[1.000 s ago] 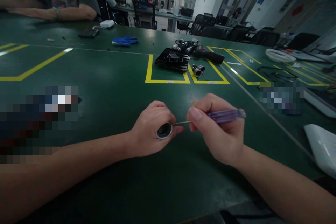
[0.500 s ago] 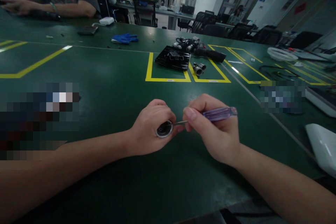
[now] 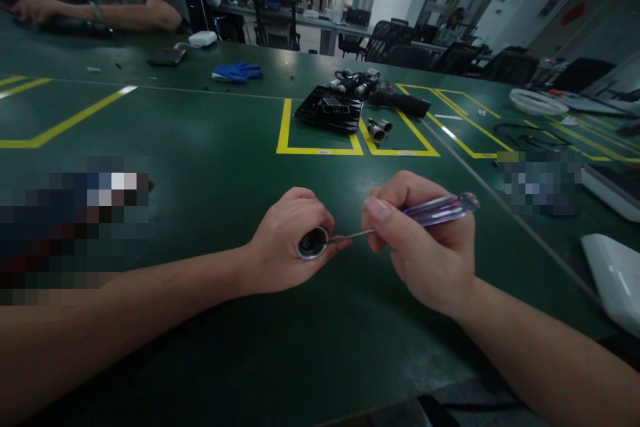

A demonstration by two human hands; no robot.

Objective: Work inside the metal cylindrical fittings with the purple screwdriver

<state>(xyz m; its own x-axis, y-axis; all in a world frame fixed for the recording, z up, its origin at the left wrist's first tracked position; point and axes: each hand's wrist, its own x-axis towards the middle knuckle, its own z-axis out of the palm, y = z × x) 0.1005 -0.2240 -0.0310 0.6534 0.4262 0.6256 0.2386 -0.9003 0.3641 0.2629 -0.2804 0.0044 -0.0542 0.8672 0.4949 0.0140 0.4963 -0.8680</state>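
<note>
Left hand (image 3: 287, 240) wrapped around a hollow metal cylinder (image 3: 313, 245) — mouth toward the viewer, held over the green tabletop (image 3: 225, 347); right hand (image 3: 425, 257) pinching a purple-handled screwdriver (image 3: 434, 211) in pencil fashion, its shaft reaching the cylinder's rim. Beyond, two metal fittings (image 3: 379, 131) lie inside a yellow outline (image 3: 385, 153) — a glossy black packet (image 3: 327, 112) near them.

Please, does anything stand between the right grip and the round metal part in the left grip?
Nothing visible blocks the way: only the purple-handled tool, held by the right grip, spans the gap, its shaft reaching the opening of the metal part. A left fingertip shows near the shaft.
</note>
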